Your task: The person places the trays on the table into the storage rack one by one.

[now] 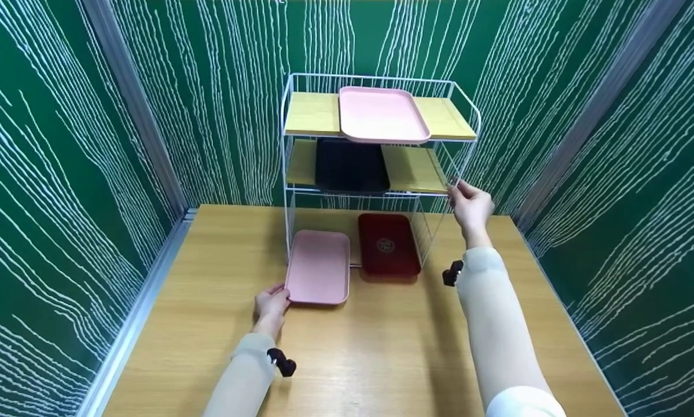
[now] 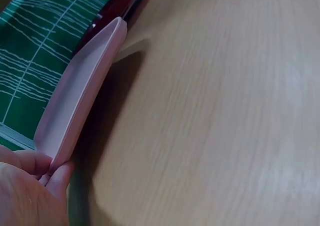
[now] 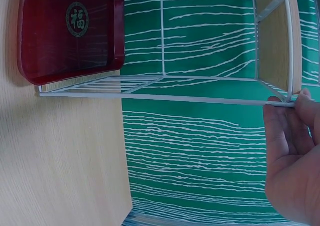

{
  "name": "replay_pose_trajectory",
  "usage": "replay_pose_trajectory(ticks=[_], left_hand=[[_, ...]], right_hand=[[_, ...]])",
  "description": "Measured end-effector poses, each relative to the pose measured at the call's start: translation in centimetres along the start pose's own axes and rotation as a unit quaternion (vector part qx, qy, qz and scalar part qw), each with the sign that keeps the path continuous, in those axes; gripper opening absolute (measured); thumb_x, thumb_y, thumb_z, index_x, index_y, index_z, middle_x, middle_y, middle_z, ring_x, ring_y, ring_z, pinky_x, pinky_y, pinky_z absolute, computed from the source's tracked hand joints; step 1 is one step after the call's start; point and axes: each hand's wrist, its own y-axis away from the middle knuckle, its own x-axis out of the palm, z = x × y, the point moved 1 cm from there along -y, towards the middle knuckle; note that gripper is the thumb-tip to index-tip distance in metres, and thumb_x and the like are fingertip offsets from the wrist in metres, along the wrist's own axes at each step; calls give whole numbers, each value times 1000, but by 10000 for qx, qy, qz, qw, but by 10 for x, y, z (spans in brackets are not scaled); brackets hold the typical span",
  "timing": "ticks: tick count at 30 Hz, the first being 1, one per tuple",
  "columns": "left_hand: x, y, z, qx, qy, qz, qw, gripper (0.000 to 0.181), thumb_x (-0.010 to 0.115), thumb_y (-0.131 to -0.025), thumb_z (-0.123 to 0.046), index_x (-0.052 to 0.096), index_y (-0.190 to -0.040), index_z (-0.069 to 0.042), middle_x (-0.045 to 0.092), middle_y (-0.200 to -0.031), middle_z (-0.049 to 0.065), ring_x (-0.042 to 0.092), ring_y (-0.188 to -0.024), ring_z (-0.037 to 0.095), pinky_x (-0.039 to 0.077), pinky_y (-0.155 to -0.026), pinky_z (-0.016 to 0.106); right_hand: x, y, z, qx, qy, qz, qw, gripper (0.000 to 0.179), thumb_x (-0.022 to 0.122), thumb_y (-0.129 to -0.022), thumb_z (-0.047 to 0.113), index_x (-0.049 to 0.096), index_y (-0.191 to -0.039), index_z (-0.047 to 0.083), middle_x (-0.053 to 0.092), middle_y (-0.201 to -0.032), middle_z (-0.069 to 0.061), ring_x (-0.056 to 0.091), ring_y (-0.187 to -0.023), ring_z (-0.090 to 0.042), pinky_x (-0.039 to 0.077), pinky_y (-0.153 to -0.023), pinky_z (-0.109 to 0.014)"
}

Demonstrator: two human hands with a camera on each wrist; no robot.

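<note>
My left hand (image 1: pixel 272 302) pinches the near left corner of a pink tray (image 1: pixel 319 267) at the rack's bottom level. In the left wrist view the thumb (image 2: pixel 61 180) lies at the tray's rim, and a shadow falls on the table beneath it. My right hand (image 1: pixel 472 204) grips the white wire rack (image 1: pixel 285 165) at its right side, by the middle shelf's front corner. Beside the pink tray lies a dark red tray (image 1: pixel 401 246) with a round emblem. A black tray (image 1: pixel 351 166) sits on the middle shelf, and a second pink tray (image 1: pixel 381 114) on the top shelf.
The rack stands at the back of a wooden table (image 1: pixel 219 260), with wooden boards as its two upper shelves. Green walls (image 1: pixel 237 104) with white streaks enclose the table at the back and both sides. The top pink tray's front edge overhangs its shelf.
</note>
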Motion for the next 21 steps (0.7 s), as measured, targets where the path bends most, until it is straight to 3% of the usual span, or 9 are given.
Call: replay_pose_trajectory(ticks=[6,12,17,21], left_hand=[[15,-6,-3,101,-53,-153,9998,41,60,-96,11,60,-137,17,61,-140,36,64,-128,43,56,-108,46],[23,-8,-5,268,-362,-359,9983,38,63,-97,8,66,-134,13,67,-134,33,67,-123,42,58,-105,44],[24,-12,-3,342,-865,-486,9945,37,65,-97,2,71,-133,6,71,-132,26,69,-124,39,57,-107,42],[25,-13,0,367,-944,-428,9939,37,66,-99,1,70,-135,5,70,-134,25,67,-126,39,55,-109,44]], right_hand=[[-2,0,4,-5,-100,8,9999,38,73,-105,24,71,-141,12,75,-130,-13,72,-106,-21,60,-86,-20],[-2,0,3,-112,-77,-109,9998,37,73,-104,22,71,-140,11,75,-129,-13,72,-93,-11,60,-82,-18],[-1,0,0,-56,-133,-80,9999,36,73,-104,22,72,-139,11,75,-128,-12,72,-96,-14,62,-89,-25],[-2,1,0,40,-101,-21,9999,38,74,-104,23,72,-140,12,75,-130,-12,70,-95,-10,61,-93,-28]])
